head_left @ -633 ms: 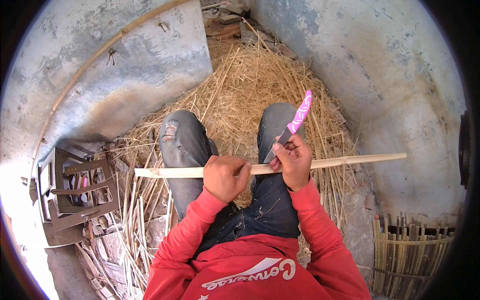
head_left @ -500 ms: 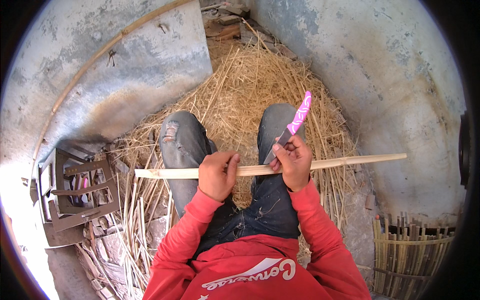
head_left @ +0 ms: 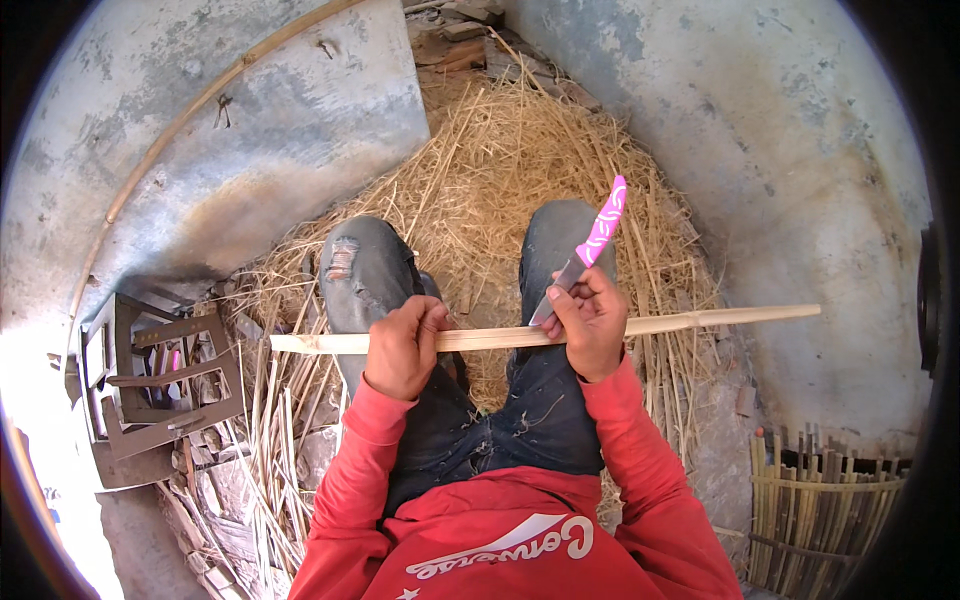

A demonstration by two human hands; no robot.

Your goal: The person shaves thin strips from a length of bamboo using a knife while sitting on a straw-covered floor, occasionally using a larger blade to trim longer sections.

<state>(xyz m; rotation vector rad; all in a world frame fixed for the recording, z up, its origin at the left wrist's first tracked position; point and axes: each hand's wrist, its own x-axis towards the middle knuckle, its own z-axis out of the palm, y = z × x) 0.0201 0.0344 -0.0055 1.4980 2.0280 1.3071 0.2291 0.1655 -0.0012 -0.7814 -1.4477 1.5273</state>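
Across my thighs lies a long, pale split bamboo strip (head_left: 490,339), its narrower end reaching out to the right. My left hand (head_left: 402,345) is closed round the strip over my left thigh. In my right hand (head_left: 588,325) is a knife (head_left: 602,228), gripped by its blade, with the pink, white-patterned handle pointing up and away. The blade tip meets the strip beside my right fingers, over my right thigh. Whether those fingers also grip the strip is partly hidden.
A heap of straw-like shavings (head_left: 510,150) spreads beyond my knees. At the left stands a dark frame-like object (head_left: 165,385), with loose thin strips (head_left: 275,470) beside it. A woven stick basket (head_left: 820,510) is at the lower right. Weathered walls (head_left: 760,140) rise on both sides.
My left hand has slid left along the bamboo strip, and its fingers have curled in more. The right hand and knife have barely moved; the strip has shifted slightly right.
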